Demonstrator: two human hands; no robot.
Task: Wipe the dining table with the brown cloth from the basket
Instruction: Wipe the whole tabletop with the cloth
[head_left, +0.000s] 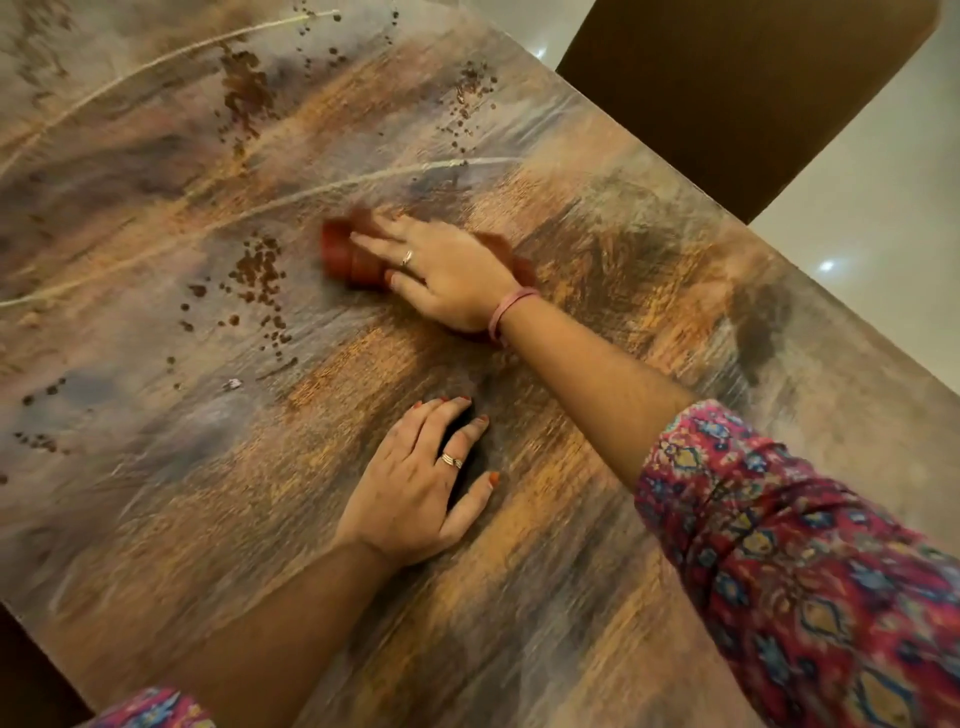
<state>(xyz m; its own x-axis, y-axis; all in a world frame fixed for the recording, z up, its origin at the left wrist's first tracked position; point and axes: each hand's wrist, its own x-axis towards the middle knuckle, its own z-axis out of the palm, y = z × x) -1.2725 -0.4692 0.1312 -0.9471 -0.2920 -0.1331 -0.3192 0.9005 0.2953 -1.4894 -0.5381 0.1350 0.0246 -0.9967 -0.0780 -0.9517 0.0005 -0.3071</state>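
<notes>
Right hand lies flat with fingers straight, pressing the brown cloth onto the middle of the table; the cloth is bunched and blurred under the fingertips. Nearer the person, the left hand rests spread on the bare table top, holding nothing. Dark specks sit just left of the cloth. A good stroke would likely keep the palm flat, sweep through those specks, and gather them rather than scatter them.

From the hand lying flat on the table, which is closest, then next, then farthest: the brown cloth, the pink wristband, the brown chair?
Measured from the left hand, head view:
1. Pink wristband, on the right wrist, just beyond.
2. Crumpled brown cloth, under the right hand; nearly tied with the wristband.
3. Brown chair, beyond the table's far edge.
</notes>
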